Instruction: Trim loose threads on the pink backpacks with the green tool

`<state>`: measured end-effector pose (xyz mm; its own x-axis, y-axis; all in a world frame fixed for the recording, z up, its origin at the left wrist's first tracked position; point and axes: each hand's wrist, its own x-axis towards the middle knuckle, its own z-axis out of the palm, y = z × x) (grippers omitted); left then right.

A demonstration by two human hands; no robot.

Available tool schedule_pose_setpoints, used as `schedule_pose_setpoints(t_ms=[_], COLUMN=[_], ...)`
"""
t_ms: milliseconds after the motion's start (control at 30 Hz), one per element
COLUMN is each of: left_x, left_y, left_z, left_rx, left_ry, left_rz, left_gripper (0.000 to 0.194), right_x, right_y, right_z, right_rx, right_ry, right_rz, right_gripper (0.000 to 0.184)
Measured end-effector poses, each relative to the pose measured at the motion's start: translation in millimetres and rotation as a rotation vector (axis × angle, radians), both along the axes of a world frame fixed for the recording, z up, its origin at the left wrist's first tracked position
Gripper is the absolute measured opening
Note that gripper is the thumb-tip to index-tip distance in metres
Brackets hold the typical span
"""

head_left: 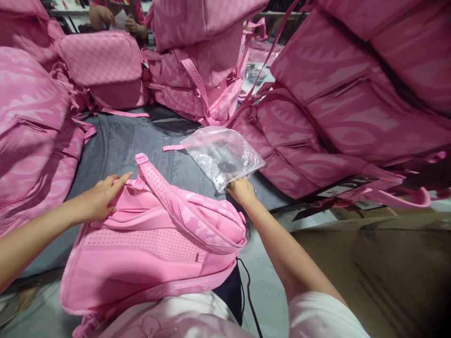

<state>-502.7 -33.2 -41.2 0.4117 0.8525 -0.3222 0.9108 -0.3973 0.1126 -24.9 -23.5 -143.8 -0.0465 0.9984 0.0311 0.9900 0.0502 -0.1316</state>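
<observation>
A pink backpack (151, 244) lies back-side up in front of me on a grey cloth (116, 145), its perforated back panel and shoulder straps facing up. My left hand (100, 197) rests on its upper left edge near a strap, fingers stretched out and holding nothing. My right hand (241, 190) is closed on the corner of a clear plastic bag (221, 155) with a small dark item inside, just beyond the backpack's right side.
Pink backpacks are piled all around: at the left (31, 126), at the back (197, 56) and in a tall stack at the right (352, 94). Another person's hands (120, 21) hold paper at the far back. Brown cardboard (380, 272) lies at the lower right.
</observation>
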Motion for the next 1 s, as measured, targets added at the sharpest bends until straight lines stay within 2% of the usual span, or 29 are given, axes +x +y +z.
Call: schedule_pose_setpoints(t_ms=[133, 300, 367, 467, 600, 800, 933, 1000], left_x=[0.2, -0.7, -0.8, 0.0, 4.6, 13.0, 15.4, 22.8], left_y=[-0.7, 2.2, 1.9, 0.1, -1.8, -0.8, -5.0, -13.7], left_z=[-0.6, -3.7, -3.7, -4.3, -3.3, 7.4, 16.2, 24.4], left_rx=[-0.015, -0.013, -0.012, 0.009, 0.013, -0.04, -0.064, 0.042], left_ry=[0.007, 0.016, 0.026, 0.036, 0.042, 0.065, 0.026, -0.059], left_rz=[0.009, 0.013, 0.01, 0.02, 0.038, 0.064, 0.098, 0.143], left_gripper=[0.099, 0.103, 0.105, 0.106, 0.105, 0.105, 0.104, 0.094], right_x=[-2.4, 1.7, 0.7, -0.5, -0.6, 0.7, 13.9, 13.8], right_y=[0.6, -1.8, 1.7, 6.2, 3.1, -10.6, -28.1, -42.8], right_z=[3.1, 5.0, 5.6, 8.6, 13.2, 14.9, 38.3, 58.0], right_rx=[-0.068, -0.103, -0.141, -0.174, -0.149, -0.106, -0.059, -0.005], right_ry=[-0.119, -0.205, -0.228, -0.273, -0.33, -0.316, -0.32, -0.339], right_rz=[0.07, 0.26, 0.339, 0.376, 0.325, 0.221, 0.142, 0.08], right_gripper=[0.042, 0.063, 0.063, 0.061, 0.047, 0.033, 0.035, 0.036])
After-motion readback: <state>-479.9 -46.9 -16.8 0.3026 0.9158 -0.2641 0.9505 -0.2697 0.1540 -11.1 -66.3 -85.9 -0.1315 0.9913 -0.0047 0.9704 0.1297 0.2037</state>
